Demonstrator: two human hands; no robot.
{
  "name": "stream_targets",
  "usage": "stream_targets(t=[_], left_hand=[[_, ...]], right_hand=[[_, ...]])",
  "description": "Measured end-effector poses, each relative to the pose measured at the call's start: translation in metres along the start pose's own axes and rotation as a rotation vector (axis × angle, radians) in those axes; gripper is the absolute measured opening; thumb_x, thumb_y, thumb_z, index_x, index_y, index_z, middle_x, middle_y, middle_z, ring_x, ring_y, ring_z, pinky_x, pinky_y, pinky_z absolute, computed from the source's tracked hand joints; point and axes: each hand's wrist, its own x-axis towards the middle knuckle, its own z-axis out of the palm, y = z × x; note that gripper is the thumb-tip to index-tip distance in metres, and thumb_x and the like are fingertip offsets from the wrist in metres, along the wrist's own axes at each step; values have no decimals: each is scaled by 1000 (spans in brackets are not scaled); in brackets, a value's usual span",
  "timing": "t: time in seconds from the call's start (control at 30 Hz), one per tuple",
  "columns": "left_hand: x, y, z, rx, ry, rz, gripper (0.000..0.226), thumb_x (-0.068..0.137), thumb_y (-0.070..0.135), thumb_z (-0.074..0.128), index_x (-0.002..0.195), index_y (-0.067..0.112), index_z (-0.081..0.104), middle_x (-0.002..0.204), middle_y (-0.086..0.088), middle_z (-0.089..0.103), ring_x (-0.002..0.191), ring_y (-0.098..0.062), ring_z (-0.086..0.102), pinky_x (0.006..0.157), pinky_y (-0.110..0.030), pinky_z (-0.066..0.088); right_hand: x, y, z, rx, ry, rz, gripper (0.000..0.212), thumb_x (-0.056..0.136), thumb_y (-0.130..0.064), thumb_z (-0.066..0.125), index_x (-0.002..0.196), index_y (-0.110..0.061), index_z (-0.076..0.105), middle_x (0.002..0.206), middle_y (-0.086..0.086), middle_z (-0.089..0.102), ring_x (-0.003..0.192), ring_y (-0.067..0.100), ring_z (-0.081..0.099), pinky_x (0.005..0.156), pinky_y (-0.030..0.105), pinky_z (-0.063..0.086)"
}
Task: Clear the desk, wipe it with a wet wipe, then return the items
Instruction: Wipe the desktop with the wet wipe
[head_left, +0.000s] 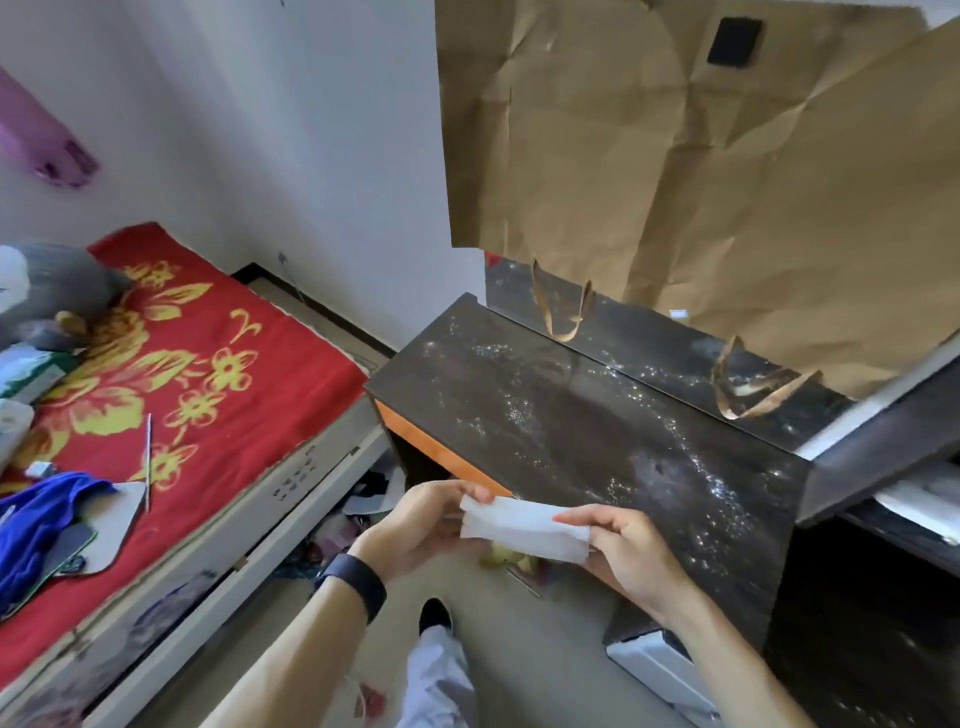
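there, white folded wet wipe (524, 526) between hands

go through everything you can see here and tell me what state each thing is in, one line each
Wet wipe: folded, held off the desk between both hands.
Left hand: grip shut on the wipe's left end.
Right hand: grip shut on the wipe's right end.
Desk top: cleared, speckled with shiny droplets or dust.
Brown paper bags: flattened, hanging behind the desk, handles down.
Red floral blanket: spread on the bed, cluttered.
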Motion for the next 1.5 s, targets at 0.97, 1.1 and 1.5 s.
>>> stream_targets(t=[0.97, 1.1, 1.5], left_hand=[[311, 111, -259, 944, 661, 109, 40, 84, 35, 52, 123, 27, 57, 133, 6, 48, 122, -21, 46, 97, -37, 45], [336, 97, -278, 952, 707, 135, 54, 97, 42, 33, 147, 24, 39, 153, 0, 41, 142, -22, 36, 115, -42, 34], [375, 108, -282, 1264, 447, 168, 59, 103, 46, 5, 158, 31, -9, 162, 13, -15, 150, -8, -17, 121, -40, -15]], right_hand=[[516, -67, 191, -784, 222, -141, 32, 96, -25, 53, 128, -23, 56, 136, -4, 54, 125, 8, 45, 102, 20, 34], [497, -27, 220, -1106, 366, -319, 47, 100, -24, 39, 144, -7, 41, 156, 10, 32, 147, 22, 23, 117, 44, 27], [524, -9, 164, -1530, 140, -246, 64, 102, -44, 22, 155, -12, 3, 163, 5, -1, 150, 19, -4, 118, 58, 6]])
